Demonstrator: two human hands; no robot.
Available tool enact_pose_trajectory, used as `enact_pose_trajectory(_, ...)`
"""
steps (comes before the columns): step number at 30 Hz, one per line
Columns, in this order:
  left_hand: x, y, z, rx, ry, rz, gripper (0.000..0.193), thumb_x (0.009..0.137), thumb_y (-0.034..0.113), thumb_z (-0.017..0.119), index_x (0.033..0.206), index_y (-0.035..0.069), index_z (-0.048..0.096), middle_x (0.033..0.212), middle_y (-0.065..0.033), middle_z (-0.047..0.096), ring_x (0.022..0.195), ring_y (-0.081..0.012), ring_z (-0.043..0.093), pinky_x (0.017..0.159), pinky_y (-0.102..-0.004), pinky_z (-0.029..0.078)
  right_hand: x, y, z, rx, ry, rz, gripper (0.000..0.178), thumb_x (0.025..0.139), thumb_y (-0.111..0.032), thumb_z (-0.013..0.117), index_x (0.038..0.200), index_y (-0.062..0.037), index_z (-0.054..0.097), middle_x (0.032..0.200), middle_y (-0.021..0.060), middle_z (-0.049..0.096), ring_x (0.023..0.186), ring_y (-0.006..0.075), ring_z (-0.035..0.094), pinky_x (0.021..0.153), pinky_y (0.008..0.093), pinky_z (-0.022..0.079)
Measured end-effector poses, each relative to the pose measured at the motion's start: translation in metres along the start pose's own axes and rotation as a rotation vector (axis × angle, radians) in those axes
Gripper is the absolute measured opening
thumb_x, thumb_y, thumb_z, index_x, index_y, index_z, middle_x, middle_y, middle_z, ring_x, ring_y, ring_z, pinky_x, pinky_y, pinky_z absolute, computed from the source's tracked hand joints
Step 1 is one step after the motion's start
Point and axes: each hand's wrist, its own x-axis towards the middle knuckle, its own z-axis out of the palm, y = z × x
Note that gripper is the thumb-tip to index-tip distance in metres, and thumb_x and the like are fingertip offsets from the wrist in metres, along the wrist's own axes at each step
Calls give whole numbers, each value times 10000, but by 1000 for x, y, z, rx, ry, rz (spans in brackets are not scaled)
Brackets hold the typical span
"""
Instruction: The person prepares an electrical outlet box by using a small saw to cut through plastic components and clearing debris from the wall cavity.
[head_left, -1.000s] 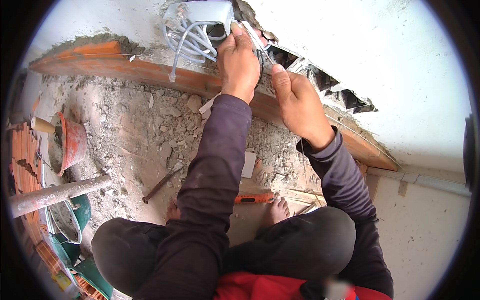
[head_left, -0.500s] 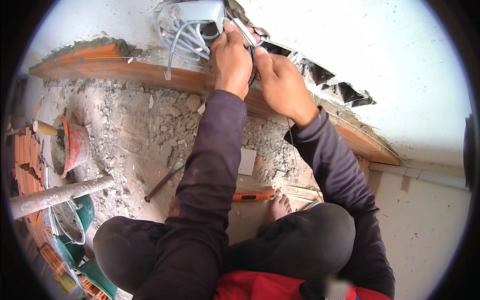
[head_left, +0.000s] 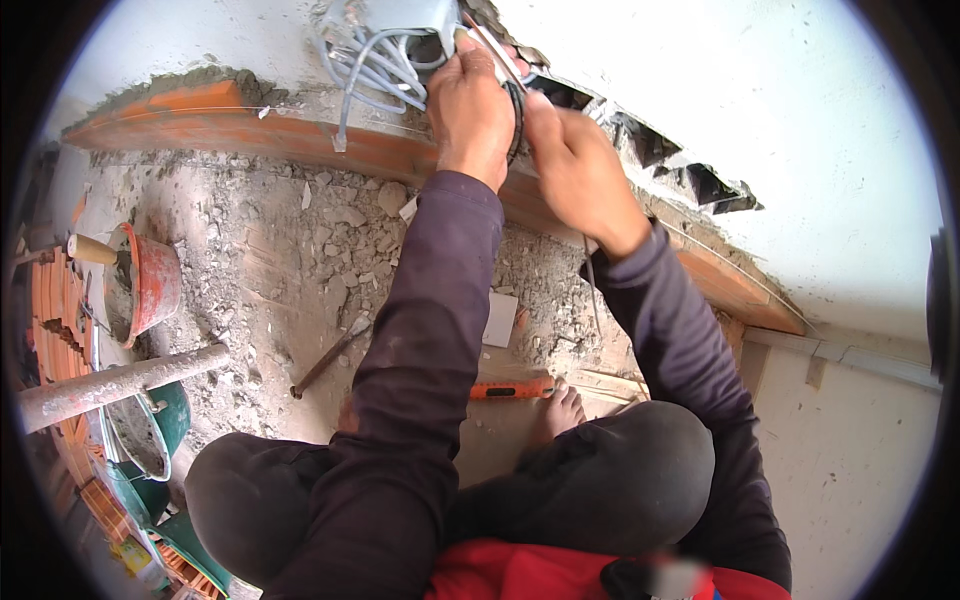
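Observation:
At the broken wall, my left hand (head_left: 470,118) is closed around a narrow white strip (head_left: 488,42), its fingertips partly hidden behind the strip. A black cable (head_left: 517,120) loops down between my hands. My right hand (head_left: 583,170) is closed just to the right, thumb toward the strip. It grips a thin dark wire, whose tail (head_left: 592,285) hangs below the palm; a thin reddish-brown length runs along the strip above. Beside my left hand is a pale grey box (head_left: 415,14) with a bundle of grey cables (head_left: 375,68).
Jagged holes (head_left: 655,150) run along the wall above orange bricks (head_left: 390,155). Rubble (head_left: 340,215) covers the floor. An orange tool (head_left: 510,388), a metal rod (head_left: 330,360) and a white tile (head_left: 500,320) lie near my feet. A red bucket (head_left: 158,285) and a pole (head_left: 130,385) are at left.
My right hand has shifted slightly right and down from the strip. More of the black cable and of the wire's tail shows, and a reddish-brown length now appears along the strip.

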Motion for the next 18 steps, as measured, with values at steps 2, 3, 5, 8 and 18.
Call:
enact_pose_trajectory(2, 2, -3, -4, -64, -3, -6, 467, 1017, 331, 318, 958, -40, 595, 831, -106, 652, 782, -168, 612, 758, -312, 483, 7, -6, 8, 22, -15, 36, 493, 985, -297, 360, 706, 71, 531, 632, 274, 521, 613, 444, 505, 606, 459, 413)
enact_pose_trajectory(3, 0, -2, -3, -82, 16, -14, 465, 1017, 330, 319, 953, -39, 595, 828, -106, 653, 778, -168, 610, 759, -312, 482, 2, -3, 6, 3, -21, 39, 492, 986, -296, 361, 706, 72, 531, 633, 274, 522, 618, 445, 507, 608, 461, 412)
enact_pose_trajectory(5, 0, 0, 0, -118, 60, -9, 463, 1015, 327, 321, 941, -38, 595, 823, -106, 653, 769, -169, 607, 763, -311, 480, -11, 4, -2, -31, -34, 23, 492, 986, -293, 362, 707, 75, 531, 636, 275, 524, 628, 446, 512, 612, 464, 410)
enact_pose_trajectory(8, -1, 6, 1, -1, 5, 3, 432, 1022, 297, 315, 988, -44, 578, 920, -112, 619, 854, -178, 573, 828, -316, 444, -9, 0, -5, 15, -2, -2, 485, 983, -288, 366, 708, 76, 528, 663, 281, 534, 655, 453, 510, 630, 478, 406)
enact_pose_trajectory(18, -9, 10, -2, 70, -7, 20, 378, 1016, 216, 310, 1057, -49, 576, 991, -113, 631, 867, -165, 567, 826, -295, 437, -4, 1, 0, -8, 21, -68, 497, 978, -309, 373, 721, 80, 544, 696, 297, 549, 695, 465, 539, 657, 485, 416)
